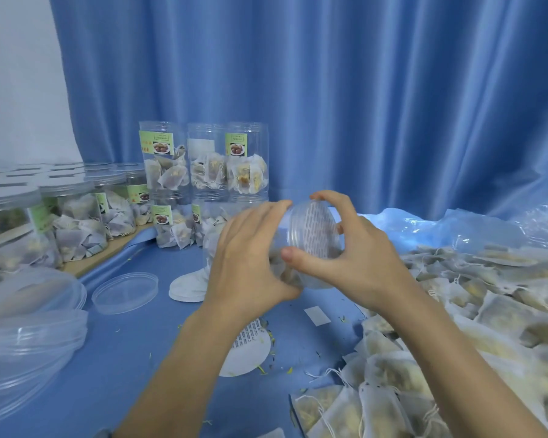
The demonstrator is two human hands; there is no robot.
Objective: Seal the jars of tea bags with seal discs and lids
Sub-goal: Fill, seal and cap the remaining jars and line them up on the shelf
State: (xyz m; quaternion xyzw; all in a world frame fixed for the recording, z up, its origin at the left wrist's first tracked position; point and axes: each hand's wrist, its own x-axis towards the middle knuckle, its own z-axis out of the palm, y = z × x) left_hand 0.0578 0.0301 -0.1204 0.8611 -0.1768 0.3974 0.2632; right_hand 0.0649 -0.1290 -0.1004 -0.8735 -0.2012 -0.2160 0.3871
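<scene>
A clear jar of tea bags (280,245) is held tilted above the blue table, its mouth turned toward me. My left hand (250,254) wraps around the jar's body. My right hand (351,248) grips the clear lid (314,229) at the mouth with thumb and fingers; a white printed seal disc shows through it. A stack of white seal discs (187,287) lies behind my left hand, and one loose seal disc (250,352) lies under my left wrist. One clear lid (125,292) lies upside down at left.
Lidded filled jars (73,213) stand on a board at left. Filled jars (203,165) are stacked two high by the blue curtain. Stacked clear lids (29,330) fill the near left. A heap of loose tea bags (456,343) covers the right side.
</scene>
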